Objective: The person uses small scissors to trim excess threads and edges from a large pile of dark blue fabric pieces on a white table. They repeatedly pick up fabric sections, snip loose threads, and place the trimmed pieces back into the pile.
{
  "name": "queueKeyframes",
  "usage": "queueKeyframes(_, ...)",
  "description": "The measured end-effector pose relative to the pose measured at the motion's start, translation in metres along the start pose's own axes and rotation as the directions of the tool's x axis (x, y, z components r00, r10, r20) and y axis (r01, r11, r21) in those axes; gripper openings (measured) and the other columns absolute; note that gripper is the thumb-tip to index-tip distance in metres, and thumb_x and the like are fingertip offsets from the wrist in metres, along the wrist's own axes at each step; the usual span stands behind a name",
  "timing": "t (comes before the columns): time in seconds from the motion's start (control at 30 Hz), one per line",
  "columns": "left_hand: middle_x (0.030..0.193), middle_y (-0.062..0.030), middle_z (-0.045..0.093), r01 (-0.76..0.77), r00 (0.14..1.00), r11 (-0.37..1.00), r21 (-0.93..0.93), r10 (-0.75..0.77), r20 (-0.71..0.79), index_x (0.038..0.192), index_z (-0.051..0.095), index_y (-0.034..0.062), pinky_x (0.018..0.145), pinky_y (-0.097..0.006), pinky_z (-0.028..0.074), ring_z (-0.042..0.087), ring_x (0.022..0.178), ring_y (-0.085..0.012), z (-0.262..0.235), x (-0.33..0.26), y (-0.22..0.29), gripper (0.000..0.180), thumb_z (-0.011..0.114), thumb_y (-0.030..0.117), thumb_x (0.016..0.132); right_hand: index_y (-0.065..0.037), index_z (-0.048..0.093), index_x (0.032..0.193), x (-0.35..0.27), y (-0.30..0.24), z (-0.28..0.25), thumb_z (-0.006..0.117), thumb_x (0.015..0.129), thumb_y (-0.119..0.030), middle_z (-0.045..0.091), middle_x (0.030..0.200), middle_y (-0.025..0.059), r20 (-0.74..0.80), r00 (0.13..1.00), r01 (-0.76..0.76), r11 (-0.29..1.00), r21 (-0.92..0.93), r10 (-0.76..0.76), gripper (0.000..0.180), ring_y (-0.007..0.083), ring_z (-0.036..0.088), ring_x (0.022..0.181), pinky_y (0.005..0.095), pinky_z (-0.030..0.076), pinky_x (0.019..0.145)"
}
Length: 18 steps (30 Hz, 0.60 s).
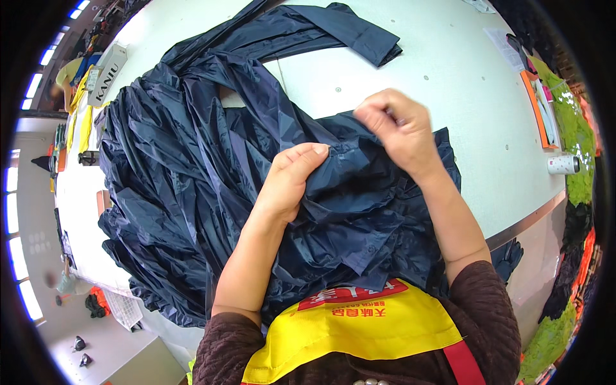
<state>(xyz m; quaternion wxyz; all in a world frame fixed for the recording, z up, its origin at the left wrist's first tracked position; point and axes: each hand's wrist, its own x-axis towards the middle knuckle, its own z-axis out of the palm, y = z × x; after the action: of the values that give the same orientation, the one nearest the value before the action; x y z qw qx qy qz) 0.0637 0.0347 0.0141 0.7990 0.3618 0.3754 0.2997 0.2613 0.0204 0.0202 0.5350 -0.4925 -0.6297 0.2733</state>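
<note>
Yellow apron bib (359,330) with red trim spreads nearest the camera, worn over a dark brown textured top (221,350). At the far left, a white box (109,74) with dark lettering stands at the edge of the white table (487,122), with bright yellow fabric (85,119) hanging just beside it. To the right of these, a large heap of glossy navy cloth (154,154) lies in loose folds across the table's left half, one sleeve-like length reaching to the far side. At the near middle is the navy garment (346,167), bunched in front of the person; the left hand (285,183) pinches its edge between thumb and bent fingers. Right of it, the right hand (401,135) is raised over the garment's far part, fingers curled and slightly blurred; I cannot tell whether it grips anything. Farther right lie an orange-edged folder (536,109), a white cylindrical container (563,165) and lime-green fabric (568,128).
</note>
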Motion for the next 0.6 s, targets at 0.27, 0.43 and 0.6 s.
queueKeyframes(0.27, 0.084, -0.0038, 0.065, -0.048, 0.998, 0.998, -0.045, 0.046, -0.035, 0.092, 0.063, -0.0013, 0.068, -0.020, 0.047, 0.059, 0.073, -0.0074, 0.005, 0.000, -0.001, 0.018, 0.053, 0.014, 0.089, -0.002, 0.061, 0.081, -0.026, -0.024, 0.002, 0.074, 0.070, -0.008, 0.056, 0.074, 0.0061, 0.192, 0.975, 0.176, 0.916, -0.359, -0.111, 0.018, 0.0179, 0.053, 0.062, 0.0265, 0.044, 0.057)
queueKeyframes(0.43, 0.085, -0.0026, 0.065, -0.070, 0.996, 0.998, 0.008, 0.070, -0.053, 0.092, 0.063, -0.0012, 0.067, -0.020, 0.046, 0.058, 0.073, -0.0065, 0.010, -0.005, -0.001, 0.018, 0.053, 0.013, 0.089, -0.001, 0.056, 0.081, -0.024, -0.029, 0.001, 0.067, 0.075, -0.006, 0.056, 0.073, 0.0084, 0.244, 0.968, 0.150, 0.914, -0.377, -0.058, 0.013, 0.0219, 0.054, 0.062, 0.0293, 0.044, 0.057)
queueKeyframes(0.6, 0.086, -0.0029, 0.065, -0.145, 0.985, 0.989, 0.007, 0.145, -0.097, 0.094, 0.063, -0.0017, 0.069, -0.020, 0.047, 0.059, 0.074, -0.0074, 0.009, -0.005, -0.009, 0.018, 0.053, 0.012, 0.089, -0.001, 0.053, 0.082, -0.040, -0.051, 0.008, 0.063, 0.078, -0.008, 0.056, 0.071, 0.0109, 0.256, 0.951, -0.134, 0.978, -0.162, 0.173, 0.013, 0.0215, 0.056, 0.061, 0.0290, 0.044, 0.056)
